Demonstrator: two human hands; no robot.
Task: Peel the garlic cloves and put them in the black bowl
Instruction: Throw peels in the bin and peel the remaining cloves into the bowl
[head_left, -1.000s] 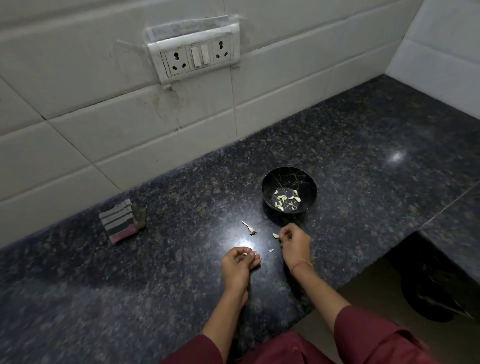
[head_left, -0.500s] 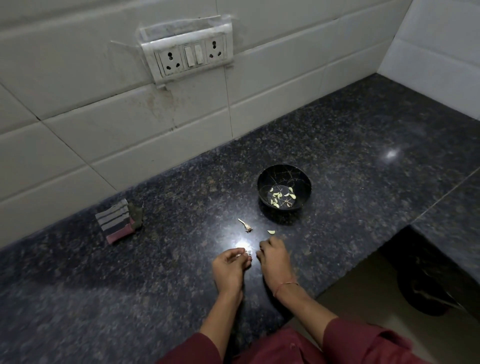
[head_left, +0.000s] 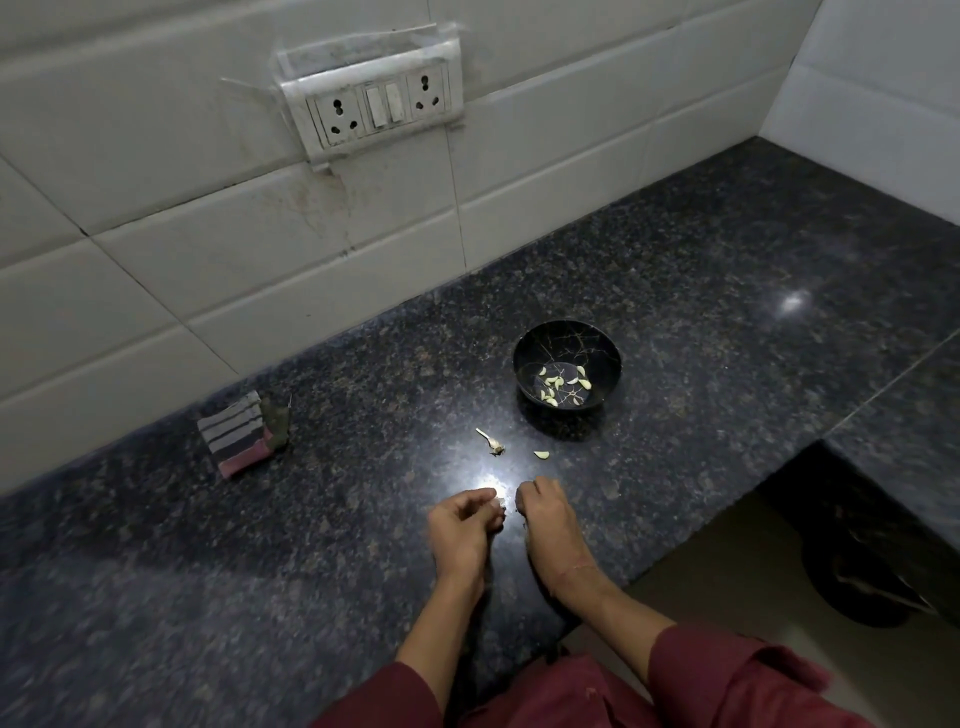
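- Head view, looking down on a dark speckled granite bench (head_left: 727, 312): a small pale garlic clove (head_left: 500, 502) is pinched at the curled fingertips of the left hand (head_left: 462, 525), low over the bench near its front edge. Its long axis is too small to be made out.
- The right hand (head_left: 540, 512) is held just right of the clove, fingers curled towards it. Whether any skin is gripped cannot be told.
- A round glossy black bowl (head_left: 550, 340) is set ahead of both hands and slightly right, nearer the right hand. Several peeled pale cloves (head_left: 558, 387) are seen inside it.
- Between hands and bowl, one loose pale clove (head_left: 541, 454) and a dry garlic stem stub (head_left: 491, 441) are left on the bench. Neither is judged to block a lifted carry.
- Well to the left, a folded striped cloth (head_left: 234, 439) is seen. A white socket panel (head_left: 379, 106) is fixed to the tiled wall.
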